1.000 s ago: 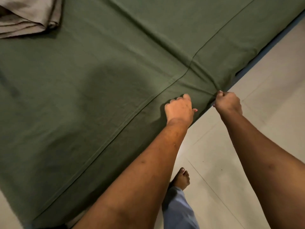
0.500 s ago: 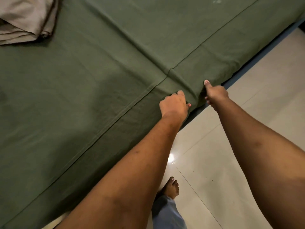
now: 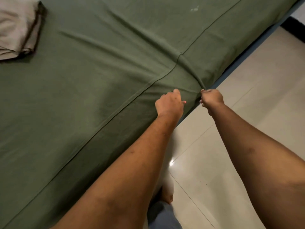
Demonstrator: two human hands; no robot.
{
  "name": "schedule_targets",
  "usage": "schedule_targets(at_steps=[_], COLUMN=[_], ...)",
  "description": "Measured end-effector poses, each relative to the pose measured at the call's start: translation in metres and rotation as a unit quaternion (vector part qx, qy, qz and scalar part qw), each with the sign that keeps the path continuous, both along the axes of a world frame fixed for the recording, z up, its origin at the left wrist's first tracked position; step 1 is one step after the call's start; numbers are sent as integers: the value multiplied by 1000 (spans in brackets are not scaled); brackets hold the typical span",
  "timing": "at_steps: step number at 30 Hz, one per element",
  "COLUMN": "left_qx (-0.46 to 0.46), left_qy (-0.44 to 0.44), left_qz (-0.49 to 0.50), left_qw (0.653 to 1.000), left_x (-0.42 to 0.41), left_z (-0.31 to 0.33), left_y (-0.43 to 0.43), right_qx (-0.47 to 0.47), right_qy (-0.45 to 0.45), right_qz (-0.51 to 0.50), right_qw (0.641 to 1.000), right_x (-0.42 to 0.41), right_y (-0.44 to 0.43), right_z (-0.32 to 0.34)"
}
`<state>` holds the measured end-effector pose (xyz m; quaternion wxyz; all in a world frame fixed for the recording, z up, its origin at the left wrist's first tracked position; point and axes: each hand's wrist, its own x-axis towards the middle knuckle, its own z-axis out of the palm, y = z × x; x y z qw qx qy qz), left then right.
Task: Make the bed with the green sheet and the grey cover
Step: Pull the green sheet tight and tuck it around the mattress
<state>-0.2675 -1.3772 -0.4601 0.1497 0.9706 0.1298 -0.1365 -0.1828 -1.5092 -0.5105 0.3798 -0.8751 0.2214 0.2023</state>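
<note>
While the left hand (image 3: 170,103) and right hand (image 3: 212,98) clench the green sheet (image 3: 99,80) at the edge of the bed (image 3: 270,33), pulling it flat, the grey cover (image 3: 18,28) sits folded on the bed, not spread yet.

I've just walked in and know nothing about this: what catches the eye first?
The green sheet fills most of the view, spread over the bed. At its edge by the floor, the left hand and right hand grip it, creases fanning from the right one. A folded grey cover lies at the top left.
</note>
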Motion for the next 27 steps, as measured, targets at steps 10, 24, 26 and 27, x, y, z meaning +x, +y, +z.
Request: schedule_targets(at_steps=[10, 24, 26, 27], left_qx=[-38, -61, -62, -61], left_qy=[10, 55, 46, 40], left_qz=[11, 18, 1, -5], left_qw=[999, 996, 997, 997], left_x=[64, 141, 149, 153], left_z=[-9, -9, -8, -8], left_y=[-18, -51, -56, -58], right_qx=[8, -172, -150, -108], right_qy=[14, -17, 0, 7], right_qz=[-10, -9, -19, -32], right_qw=[1000, 985, 988, 994], right_x=[76, 136, 141, 144], right_y=[-21, -52, -56, -54], right_z=[16, 12, 8, 4])
